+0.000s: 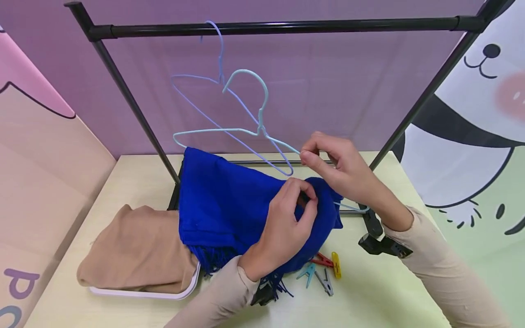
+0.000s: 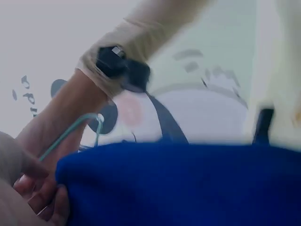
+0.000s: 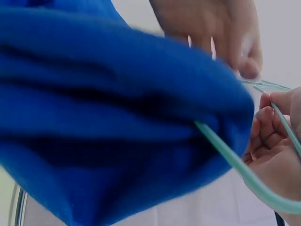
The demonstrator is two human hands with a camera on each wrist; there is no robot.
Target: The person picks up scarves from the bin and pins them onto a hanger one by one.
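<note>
A blue fringed scarf (image 1: 229, 196) hangs folded over the lower bar of a mint-green hanger (image 1: 242, 131), which tilts in front of the rack. My right hand (image 1: 344, 168) pinches the hanger's sloping arm between thumb and fingers, as the right wrist view also shows at the hanger wire (image 3: 287, 127). My left hand (image 1: 289, 223) is at the scarf's upper fold, thumb and fingers curled around the cloth. In the left wrist view its fingers (image 2: 59, 207) lie along the scarf's edge. One end of the hanger sticks out of the bunched scarf near my right wrist.
A lilac hanger (image 1: 197, 107) hangs on the black rack's top bar (image 1: 328, 26) behind. A tan folded cloth (image 1: 139, 250) fills a white tray (image 1: 143, 294) at the left. Several clothespins, including a yellow one (image 1: 336, 265), lie on the table (image 1: 369, 291).
</note>
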